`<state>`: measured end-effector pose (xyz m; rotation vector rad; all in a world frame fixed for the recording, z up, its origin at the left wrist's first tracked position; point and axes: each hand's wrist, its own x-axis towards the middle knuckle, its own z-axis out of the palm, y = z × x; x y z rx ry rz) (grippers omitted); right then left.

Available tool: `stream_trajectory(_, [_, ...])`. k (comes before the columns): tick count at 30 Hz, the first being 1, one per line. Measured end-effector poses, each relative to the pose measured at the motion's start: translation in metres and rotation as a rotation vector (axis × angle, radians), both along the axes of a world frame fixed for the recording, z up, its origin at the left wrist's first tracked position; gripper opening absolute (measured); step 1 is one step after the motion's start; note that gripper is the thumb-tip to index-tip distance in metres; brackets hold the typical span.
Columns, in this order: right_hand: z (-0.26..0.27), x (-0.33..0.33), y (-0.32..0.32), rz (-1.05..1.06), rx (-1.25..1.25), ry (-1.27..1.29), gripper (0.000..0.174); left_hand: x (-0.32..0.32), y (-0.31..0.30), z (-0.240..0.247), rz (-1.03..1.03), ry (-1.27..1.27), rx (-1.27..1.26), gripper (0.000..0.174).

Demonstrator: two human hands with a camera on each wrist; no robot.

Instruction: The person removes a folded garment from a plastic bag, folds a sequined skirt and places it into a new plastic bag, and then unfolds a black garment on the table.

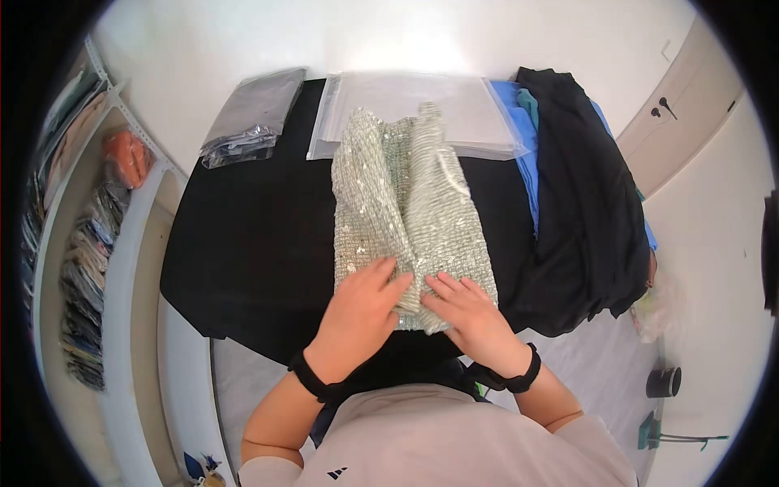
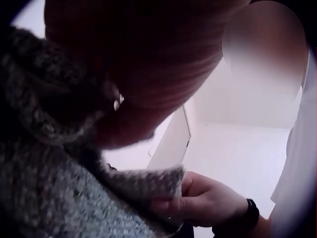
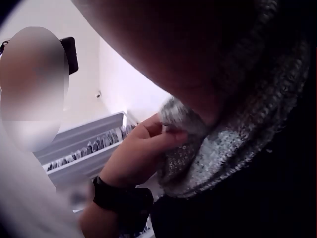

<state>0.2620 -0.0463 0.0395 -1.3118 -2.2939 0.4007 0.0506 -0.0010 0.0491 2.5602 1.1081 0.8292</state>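
A pale silver-green sequined garment (image 1: 454, 243) lies folded lengthwise on a black table cover (image 1: 243, 235), its two sides turned in towards a middle gap. My left hand (image 1: 357, 308) is at its near end, left of the middle. In the right wrist view, that hand's thumb and fingers pinch a raised flap (image 3: 173, 116) of the knit. Close beside it, my right hand (image 1: 479, 325) holds the near right part. The left wrist view shows the right thumb (image 2: 168, 204) on the inside of the garment's edge, fingers behind it.
Clear plastic bags (image 1: 406, 89) lie stacked behind the garment. A bagged grey item (image 1: 260, 114) sits at the back left. On the right, black clothing (image 1: 580, 203) overlaps blue fabric (image 1: 527, 174). Shelves (image 1: 130, 268) with packed garments stand at the left.
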Motion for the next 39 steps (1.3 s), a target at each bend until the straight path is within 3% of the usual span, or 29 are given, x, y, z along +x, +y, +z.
stream_trajectory(1, [-0.002,0.000,0.000,0.021,0.002,-0.069,0.062,0.003,0.001,-0.007,-0.036,0.105,-0.065,0.053])
stream_trajectory(5, [0.001,0.002,0.004,0.055,-0.022,-0.166,0.057,0.002,0.005,-0.016,-0.020,0.111,-0.046,0.054])
stream_trajectory(13, [0.023,0.005,0.026,0.057,0.008,-0.155,0.051,-0.007,-0.004,-0.010,-0.014,-0.204,0.194,0.048])
stream_trajectory(15, [0.034,0.011,0.031,0.114,0.078,-0.217,0.047,0.000,-0.002,-0.020,-0.004,-0.180,0.070,0.050])
stream_trajectory(17, [0.055,0.021,0.038,-0.064,-0.200,-0.135,0.032,0.003,-0.001,-0.027,0.004,-0.147,-0.073,0.057])
stream_trajectory(18, [0.062,0.025,0.042,-0.160,-0.126,0.088,0.020,0.001,0.000,-0.028,0.002,-0.149,-0.071,0.057])
stream_trajectory(20, [0.071,0.037,0.037,-0.415,-0.119,0.471,0.014,0.000,0.002,-0.030,0.003,-0.228,-0.103,0.059])
stream_trajectory(22, [0.056,0.059,0.023,-0.606,-0.013,0.753,0.019,0.001,0.001,-0.026,0.009,-0.276,-0.079,0.057])
stream_trajectory(24, [0.029,0.071,0.004,-0.697,0.146,0.880,0.024,0.004,0.001,-0.023,0.020,-0.328,-0.055,0.055])
stream_trajectory(25, [0.016,0.073,-0.005,-0.761,0.178,0.761,0.027,0.008,0.004,-0.021,-0.028,-0.306,-0.020,0.053])
stream_trajectory(28, [0.002,0.056,-0.007,-0.491,0.276,0.373,0.031,0.023,0.010,-0.021,-0.135,-0.181,-0.004,0.049])
stream_trajectory(30, [-0.014,0.058,-0.003,-0.201,0.123,0.339,0.031,0.028,0.011,-0.023,-0.205,-0.070,-0.009,0.047])
stream_trajectory(31, [-0.013,0.055,-0.006,-0.190,-0.016,0.222,0.029,0.029,0.010,-0.026,-0.228,-0.029,-0.019,0.046])
stream_trajectory(34, [-0.006,0.046,0.000,-0.136,0.001,0.001,0.028,0.030,0.010,-0.026,-0.249,0.007,-0.044,0.045])
stream_trajectory(39, [-0.001,0.048,0.004,-0.086,0.088,0.080,0.030,0.027,0.007,-0.023,-0.226,-0.031,-0.039,0.045])
